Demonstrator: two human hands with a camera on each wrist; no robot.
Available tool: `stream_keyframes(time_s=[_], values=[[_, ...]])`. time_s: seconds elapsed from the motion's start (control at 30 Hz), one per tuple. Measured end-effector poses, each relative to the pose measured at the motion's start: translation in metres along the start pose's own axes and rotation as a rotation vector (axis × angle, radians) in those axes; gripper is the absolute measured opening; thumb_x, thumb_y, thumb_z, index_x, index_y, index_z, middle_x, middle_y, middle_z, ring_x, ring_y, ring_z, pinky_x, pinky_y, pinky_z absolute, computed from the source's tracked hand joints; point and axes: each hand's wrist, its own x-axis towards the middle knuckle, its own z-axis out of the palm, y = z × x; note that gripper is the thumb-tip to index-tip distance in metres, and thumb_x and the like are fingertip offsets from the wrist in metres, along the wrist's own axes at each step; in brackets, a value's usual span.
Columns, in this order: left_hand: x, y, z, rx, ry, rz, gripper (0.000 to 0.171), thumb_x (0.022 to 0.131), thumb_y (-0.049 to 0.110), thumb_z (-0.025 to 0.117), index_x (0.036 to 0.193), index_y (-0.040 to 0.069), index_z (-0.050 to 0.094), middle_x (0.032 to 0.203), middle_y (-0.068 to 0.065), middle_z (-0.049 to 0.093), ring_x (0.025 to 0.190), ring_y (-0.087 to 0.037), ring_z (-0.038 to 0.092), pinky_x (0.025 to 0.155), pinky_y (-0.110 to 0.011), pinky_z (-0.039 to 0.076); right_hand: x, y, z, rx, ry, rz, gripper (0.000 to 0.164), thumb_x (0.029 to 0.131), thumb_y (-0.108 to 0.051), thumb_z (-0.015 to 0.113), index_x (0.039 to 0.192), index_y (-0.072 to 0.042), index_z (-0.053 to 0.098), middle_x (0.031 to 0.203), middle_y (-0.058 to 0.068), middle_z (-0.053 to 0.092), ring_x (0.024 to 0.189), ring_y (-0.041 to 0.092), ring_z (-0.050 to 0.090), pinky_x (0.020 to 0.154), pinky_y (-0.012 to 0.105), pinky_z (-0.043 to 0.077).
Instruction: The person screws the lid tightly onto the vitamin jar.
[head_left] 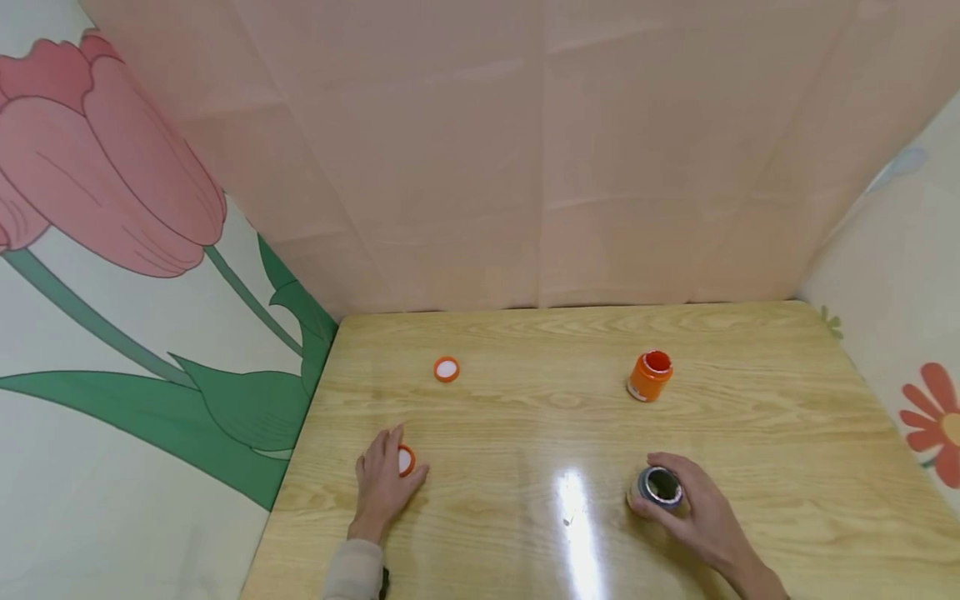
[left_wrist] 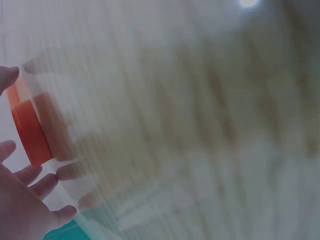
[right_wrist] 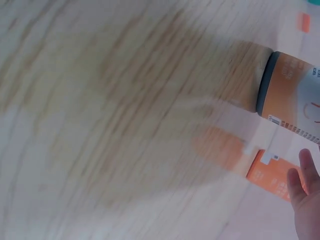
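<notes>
In the head view, my left hand (head_left: 382,483) lies spread over the left side of a small orange-rimmed lid (head_left: 406,461) with a white inside. My thumb sits just right of this lid, with a small gap. The left wrist view shows the lid's orange side (left_wrist: 32,130) close to the fingertips. My right hand (head_left: 701,508) holds a dark-rimmed open jar (head_left: 662,487) between thumb and fingers. In the right wrist view, this jar's orange and white label (right_wrist: 295,95) shows, and two other fingers (right_wrist: 306,172) extend below it; the thumb is out of that view.
Farther back stands an open orange jar (head_left: 649,377), red inside. A second orange-rimmed lid (head_left: 446,369) lies at the back left of the wooden table (head_left: 525,400). A pinkish sheet (head_left: 540,167) covers the back; painted walls flank both sides.
</notes>
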Motion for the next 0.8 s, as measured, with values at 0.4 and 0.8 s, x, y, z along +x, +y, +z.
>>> stream_keyframes(time_s=[0.4,0.8], values=[[-0.002,-0.014,0.002,0.03,0.034,-0.029,0.077,0.08,0.042,0.076,0.142,0.008,0.046,0.147,-0.023,0.041,0.137,-0.042,0.037,0.11,-0.064,0.023,-0.003,0.002,0.003,0.05,-0.024,0.024,0.066,0.058,-0.006,0.092,0.118,0.001,0.064,0.115,0.013,0.066,0.119,-0.012,0.046,0.104,0.003,0.027],[-0.007,-0.019,0.002,0.02,0.073,-0.051,0.058,0.081,0.043,0.075,0.122,0.006,0.055,0.145,-0.022,0.041,0.137,-0.04,0.035,0.11,-0.064,0.022,-0.004,0.006,0.005,0.082,-0.04,0.083,0.066,0.06,-0.004,0.091,0.12,0.002,0.063,0.115,0.015,0.066,0.116,-0.013,0.047,0.101,0.002,0.029]])
